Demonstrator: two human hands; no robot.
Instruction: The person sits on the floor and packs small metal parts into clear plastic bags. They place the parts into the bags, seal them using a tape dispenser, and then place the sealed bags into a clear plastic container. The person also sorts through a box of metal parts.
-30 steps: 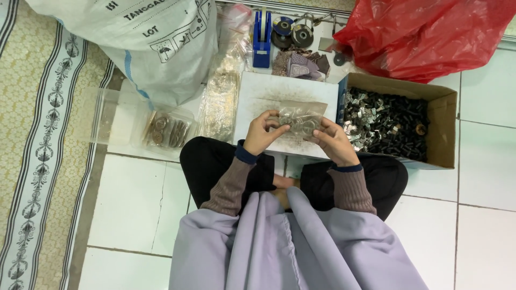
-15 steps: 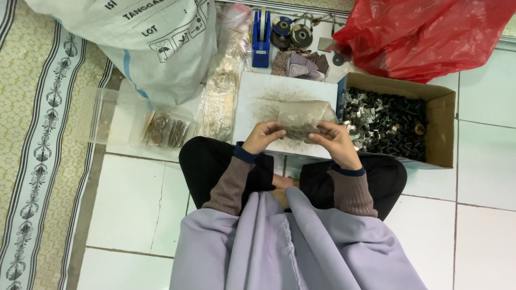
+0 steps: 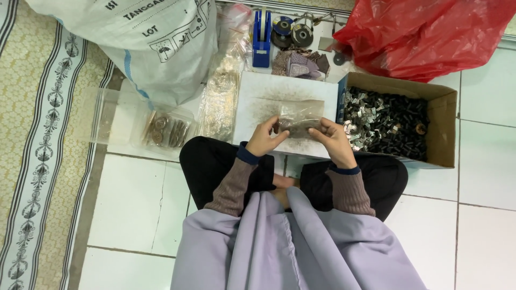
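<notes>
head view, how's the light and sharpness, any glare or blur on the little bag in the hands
Head view: soft, even light with faint shadows on the white floor tiles. The small clear bag held between the left hand and right hand is slightly soft, its contents hard to make out. Mild sheen shows on the red plastic bag. The cardboard box looks sharp.

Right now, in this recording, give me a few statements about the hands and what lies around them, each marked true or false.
1. Both hands, left hand and right hand, hold a small clear bag. True.
2. The cardboard box is empty. False: it is full of small dark and silvery parts.
3. A red plastic bag lies beyond the box. True.
4. The blue tape dispenser is in the right hand. False: it stands on the floor, away from both hands.
</notes>
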